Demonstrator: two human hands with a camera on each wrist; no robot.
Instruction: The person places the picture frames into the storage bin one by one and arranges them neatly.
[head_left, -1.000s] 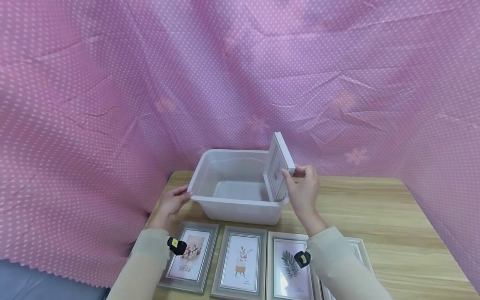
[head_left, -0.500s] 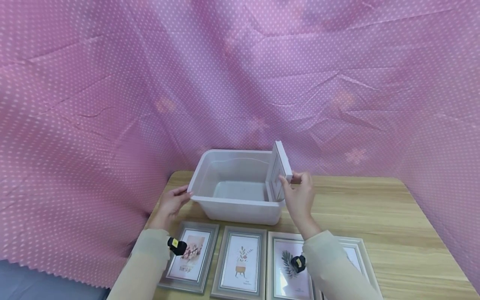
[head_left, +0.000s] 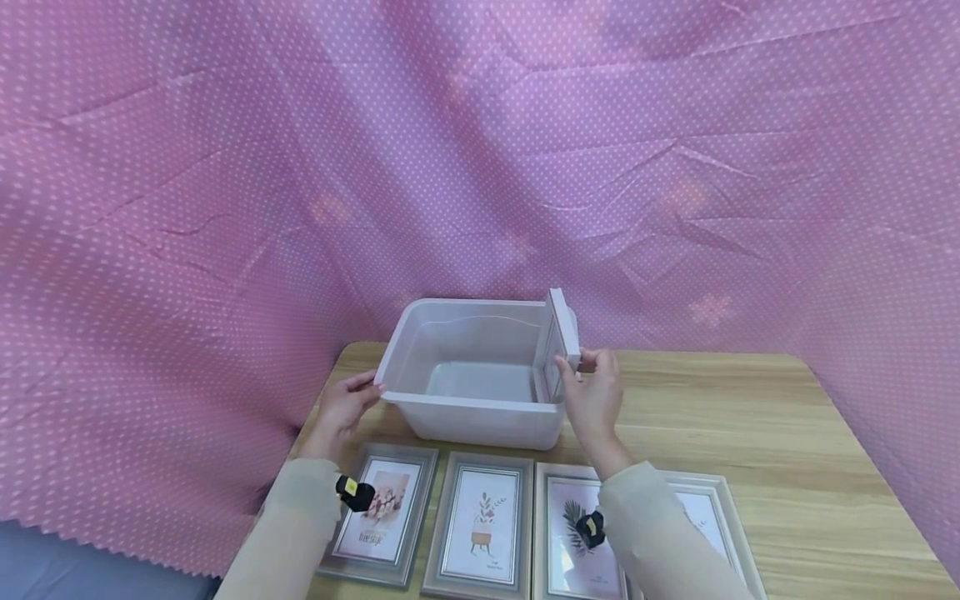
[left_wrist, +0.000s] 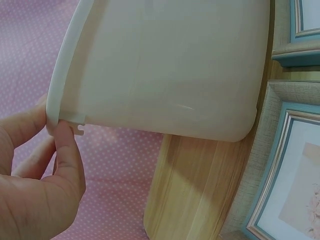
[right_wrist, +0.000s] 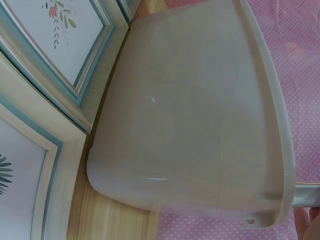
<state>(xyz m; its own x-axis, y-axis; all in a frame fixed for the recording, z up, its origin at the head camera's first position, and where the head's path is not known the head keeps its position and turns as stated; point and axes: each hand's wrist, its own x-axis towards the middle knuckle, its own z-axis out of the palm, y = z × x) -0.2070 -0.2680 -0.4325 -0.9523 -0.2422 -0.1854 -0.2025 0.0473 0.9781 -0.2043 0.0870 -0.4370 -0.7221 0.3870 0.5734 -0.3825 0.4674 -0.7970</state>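
Observation:
A white plastic bin (head_left: pixel 472 421) stands near the far edge of the table. My left hand (head_left: pixel 345 410) pinches the bin's left rim between thumb and fingers, seen close up in the left wrist view. My right hand (head_left: pixel 596 402) grips the near edge of a light picture frame (head_left: pixel 570 333), thumb on one side and fingers on the other. That frame stands on edge, slightly tilted, inside the bin's right end, its top above the rim. In the right wrist view only fingertips (right_wrist: pixel 306 224) and a strip of the frame show past the bin.
A row of framed pictures lies flat in front of the bin: a pink photo print (head_left: pixel 378 510), a plant pot print (head_left: pixel 482 525), a leaf print (head_left: pixel 573 533) and one partly under the right sleeve (head_left: pixel 712 521). Pink dotted cloth (head_left: pixel 480 167) hangs behind the wooden table (head_left: pixel 750 417).
My right hand has lowered the picture frame deeper into the bin's right end, moving slightly left and toward me. The left hand keeps its place on the rim.

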